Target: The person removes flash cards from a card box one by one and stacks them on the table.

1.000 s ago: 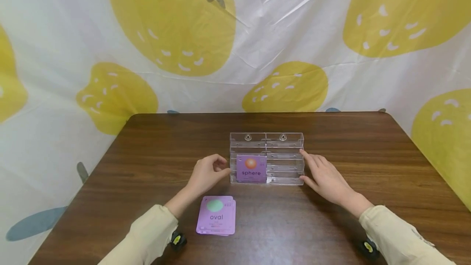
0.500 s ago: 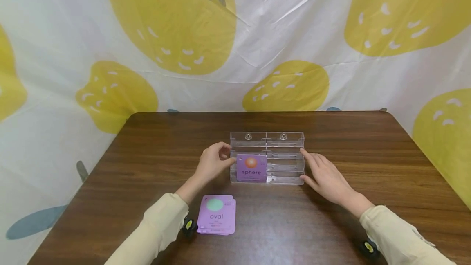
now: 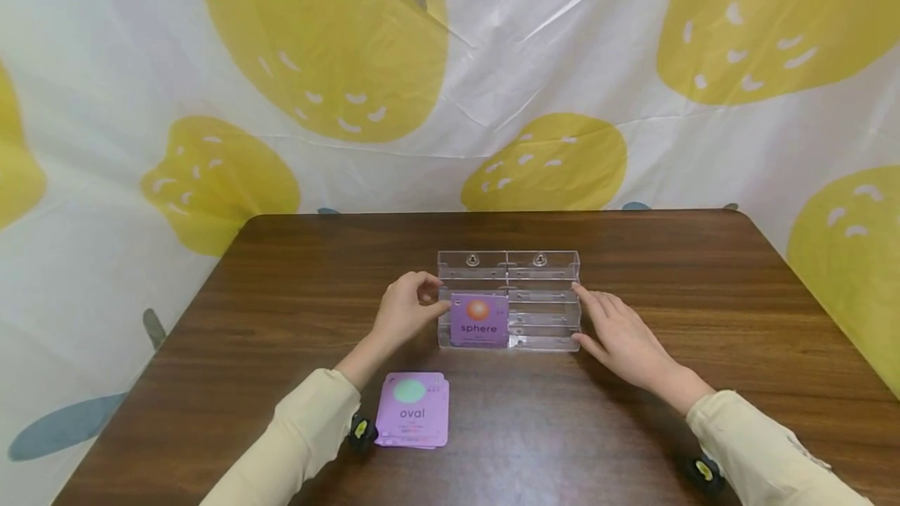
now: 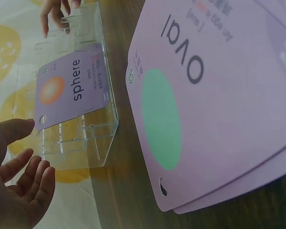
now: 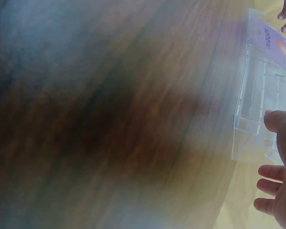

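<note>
A dark wooden counter (image 3: 281, 318) is carrying a clear acrylic card rack (image 3: 541, 264) at its centre, with purple "oval" cards (image 3: 413, 411) lying at seven o'clock from it.

Right wrist view: table (image 5: 109, 119) motion-blurred; right hand (image 5: 281, 176) cut off by edge.

I read two words. "sphere" is printed in dark letters under an orange circle on the purple card (image 3: 480, 319) standing in the clear acrylic tiered holder (image 3: 541, 264). "oval" sits under a green oval on the top purple card of the small stack (image 3: 412, 410) lying on the brown wooden tabletop (image 3: 295, 295). I can't make out the smaller print on either card.
</note>
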The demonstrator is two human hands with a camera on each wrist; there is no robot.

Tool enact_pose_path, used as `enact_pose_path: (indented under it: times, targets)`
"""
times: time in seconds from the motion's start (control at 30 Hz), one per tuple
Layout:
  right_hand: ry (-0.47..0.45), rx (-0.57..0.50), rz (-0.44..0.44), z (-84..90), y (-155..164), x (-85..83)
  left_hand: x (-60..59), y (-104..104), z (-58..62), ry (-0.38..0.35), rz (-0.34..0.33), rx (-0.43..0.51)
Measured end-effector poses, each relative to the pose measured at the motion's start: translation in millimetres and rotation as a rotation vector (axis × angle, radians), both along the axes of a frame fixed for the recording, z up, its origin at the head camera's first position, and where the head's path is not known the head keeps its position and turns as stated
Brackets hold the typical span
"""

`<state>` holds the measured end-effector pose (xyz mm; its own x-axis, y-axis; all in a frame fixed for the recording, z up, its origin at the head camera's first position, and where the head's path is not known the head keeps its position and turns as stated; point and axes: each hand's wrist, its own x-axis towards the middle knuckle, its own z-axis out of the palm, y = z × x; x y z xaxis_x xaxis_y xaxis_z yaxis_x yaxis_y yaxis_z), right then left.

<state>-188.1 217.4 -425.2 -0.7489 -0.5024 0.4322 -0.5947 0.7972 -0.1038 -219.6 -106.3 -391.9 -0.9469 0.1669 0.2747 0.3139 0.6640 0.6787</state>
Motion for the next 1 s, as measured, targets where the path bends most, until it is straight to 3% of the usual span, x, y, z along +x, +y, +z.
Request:
enact_pose_path:
  times: [0.77, 1.0]
  targets:
    - [-0.009, -0.018, 0.008, -3.0, 0.4, -0.8, 4.7, 11.4, -1.8, -0.003, -0.009, 0.024]
    - [-0.017, -0.022, 0.003, -3.1, 0.6, -0.4, 5.1, 16.1, -3.0, 0.026, 0.02, -0.001]
